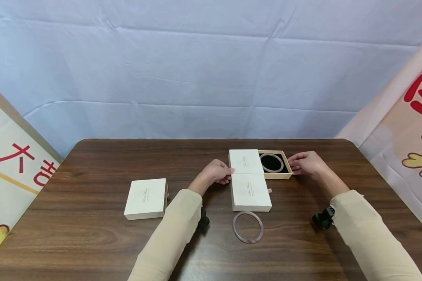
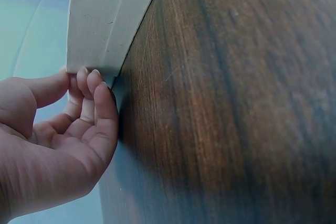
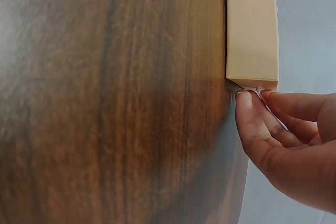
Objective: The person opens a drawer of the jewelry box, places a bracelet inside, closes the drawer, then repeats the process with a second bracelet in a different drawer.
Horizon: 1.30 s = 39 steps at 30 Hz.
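A white drawer box (image 1: 244,160) lies at the right of the table, its cream inner drawer (image 1: 278,176) slid out rightward. A pale bangle (image 1: 262,164) rests on the black lining (image 1: 272,162) inside. My left hand (image 1: 218,171) grips the left edge of this box, thumb at the top edge and fingers curled against the side. At the drawer's right end, my right hand (image 1: 307,163) pinches a small pull tab (image 3: 256,89), mostly hidden by the fingertips. A second white box (image 1: 251,191) sits directly against the front of the first, with a pinkish tab (image 1: 269,190) on its right side.
A greyish-purple bangle (image 1: 236,231) lies on the brown wooden table (image 1: 98,242) in front of the two boxes. Further left stands a third white box (image 1: 145,199), beside my left forearm. A pale cloth (image 1: 197,70) hangs behind the table's back edge.
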{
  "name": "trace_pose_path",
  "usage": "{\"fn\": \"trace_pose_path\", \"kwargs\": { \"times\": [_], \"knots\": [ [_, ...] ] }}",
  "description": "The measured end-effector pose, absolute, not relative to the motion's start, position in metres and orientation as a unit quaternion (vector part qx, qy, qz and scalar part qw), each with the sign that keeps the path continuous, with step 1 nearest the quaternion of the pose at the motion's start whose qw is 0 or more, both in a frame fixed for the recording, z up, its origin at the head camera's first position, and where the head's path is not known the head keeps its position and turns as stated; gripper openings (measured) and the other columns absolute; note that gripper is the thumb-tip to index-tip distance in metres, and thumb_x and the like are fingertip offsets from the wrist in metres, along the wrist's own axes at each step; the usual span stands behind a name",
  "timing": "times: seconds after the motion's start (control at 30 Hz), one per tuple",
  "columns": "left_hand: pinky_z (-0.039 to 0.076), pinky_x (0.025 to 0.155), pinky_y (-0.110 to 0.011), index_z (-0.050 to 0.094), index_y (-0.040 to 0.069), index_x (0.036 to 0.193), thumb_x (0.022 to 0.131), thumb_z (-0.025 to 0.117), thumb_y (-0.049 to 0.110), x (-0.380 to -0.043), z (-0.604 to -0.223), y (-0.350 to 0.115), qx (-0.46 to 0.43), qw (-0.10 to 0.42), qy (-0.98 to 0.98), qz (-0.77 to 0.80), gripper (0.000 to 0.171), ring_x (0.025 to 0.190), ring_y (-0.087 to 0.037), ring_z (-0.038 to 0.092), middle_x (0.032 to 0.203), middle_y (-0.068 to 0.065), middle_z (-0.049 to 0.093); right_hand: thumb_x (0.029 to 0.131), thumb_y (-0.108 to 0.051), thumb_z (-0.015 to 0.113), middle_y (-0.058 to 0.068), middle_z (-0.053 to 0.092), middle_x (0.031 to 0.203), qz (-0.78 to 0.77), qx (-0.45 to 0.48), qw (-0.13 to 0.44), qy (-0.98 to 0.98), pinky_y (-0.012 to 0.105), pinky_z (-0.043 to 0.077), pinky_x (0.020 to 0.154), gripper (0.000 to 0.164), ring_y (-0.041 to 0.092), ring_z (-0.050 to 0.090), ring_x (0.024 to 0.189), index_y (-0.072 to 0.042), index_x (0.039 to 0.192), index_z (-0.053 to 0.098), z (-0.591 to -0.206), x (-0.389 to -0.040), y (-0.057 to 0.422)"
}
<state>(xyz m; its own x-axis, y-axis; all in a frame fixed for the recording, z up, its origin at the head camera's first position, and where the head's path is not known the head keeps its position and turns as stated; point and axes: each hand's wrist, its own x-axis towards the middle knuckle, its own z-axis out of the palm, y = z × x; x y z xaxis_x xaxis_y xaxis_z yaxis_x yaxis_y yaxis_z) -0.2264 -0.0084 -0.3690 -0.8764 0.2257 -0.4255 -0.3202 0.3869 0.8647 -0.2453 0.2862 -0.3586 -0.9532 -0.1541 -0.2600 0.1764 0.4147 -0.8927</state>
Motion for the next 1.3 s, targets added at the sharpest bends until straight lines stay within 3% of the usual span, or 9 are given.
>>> {"fn": "trace_pose_path", "kwargs": {
  "times": [0.87,1.3],
  "knots": [
    [0.049,0.059,-0.027,0.059,0.0,0.076,0.091,0.058,0.017,-0.227,-0.368,-0.007,-0.028,0.246,0.804,0.541,0.022,0.058,-0.017,0.054,0.068,-0.008,0.056,0.092,0.007,0.04,0.008,0.061,0.085,-0.539,-0.001,0.163,0.826,0.034,0.052,0.071,0.027,0.01,0.061,0.073,0.024,0.113,0.043,-0.358,-0.246,0.281],
    [0.047,0.054,-0.025,0.059,0.0,0.076,0.091,0.058,0.016,-0.228,-0.369,-0.007,-0.032,0.246,0.806,0.538,0.022,0.055,-0.016,0.053,0.066,-0.007,0.055,0.091,0.009,0.04,0.01,0.06,0.084,-0.536,-0.005,0.164,0.828,0.035,0.052,0.073,0.026,0.011,0.06,0.073,0.024,0.112,0.043,-0.355,-0.246,0.277]
  ]
}}
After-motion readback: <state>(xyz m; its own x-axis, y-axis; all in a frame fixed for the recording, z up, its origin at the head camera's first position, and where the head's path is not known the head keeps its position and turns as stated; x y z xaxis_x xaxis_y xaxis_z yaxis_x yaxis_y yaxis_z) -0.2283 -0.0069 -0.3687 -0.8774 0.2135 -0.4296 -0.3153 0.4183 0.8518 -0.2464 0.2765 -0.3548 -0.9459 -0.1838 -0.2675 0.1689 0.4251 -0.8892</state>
